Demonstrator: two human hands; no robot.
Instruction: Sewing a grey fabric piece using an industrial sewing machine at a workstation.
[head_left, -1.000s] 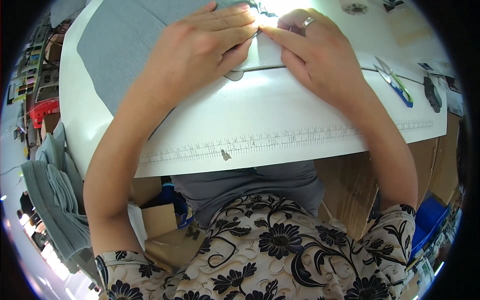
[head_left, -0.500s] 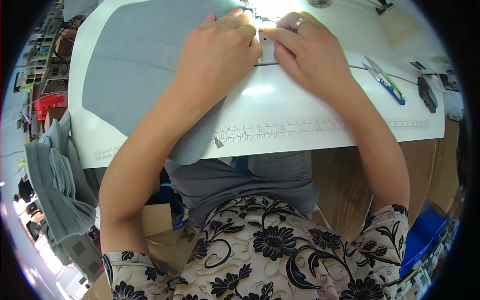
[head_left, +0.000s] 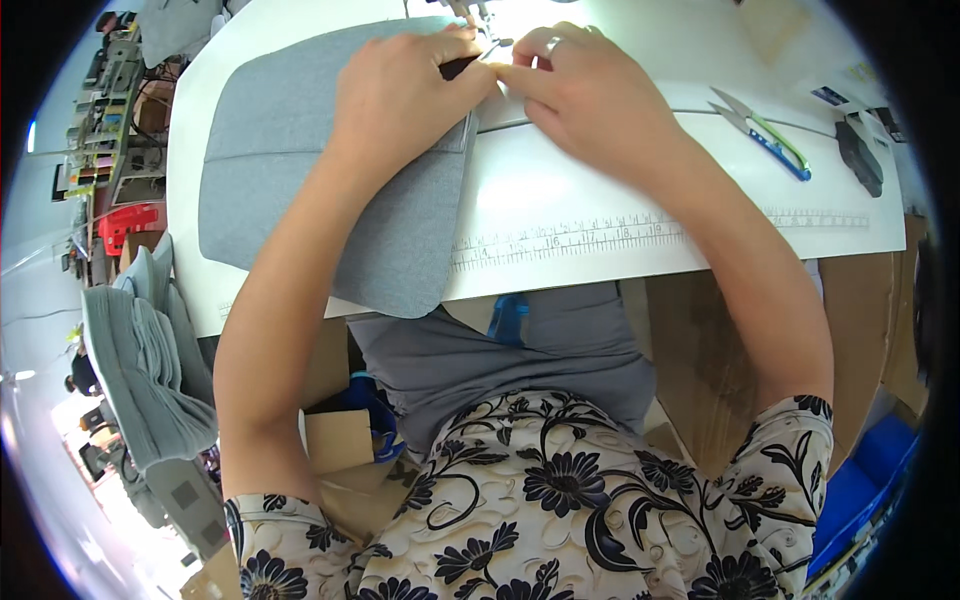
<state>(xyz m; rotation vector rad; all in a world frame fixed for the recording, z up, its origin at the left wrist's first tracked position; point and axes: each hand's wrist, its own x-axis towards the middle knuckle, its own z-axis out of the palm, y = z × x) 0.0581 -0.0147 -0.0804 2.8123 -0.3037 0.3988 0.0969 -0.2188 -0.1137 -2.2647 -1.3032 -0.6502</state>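
A stack of grey pieces (head_left: 140,370) is kept at the person's left, within reach. On the white tabletop (head_left: 600,220), a grey fabric panel (head_left: 300,170) is spread flat, its near corner hanging over the edge. The left hand (head_left: 400,95) is pressed flat on it, holding it steady. The right hand (head_left: 590,95) is curled, fingertips pinching the panel's far edge beside the needle. Snips (head_left: 765,135) are laid off to the right.

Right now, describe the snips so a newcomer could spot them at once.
Start at the white table and go past the right hand toward the table's right end. The snips lie there flat, blades open, with a green-and-blue handle; the dark thing beside them has no blades.
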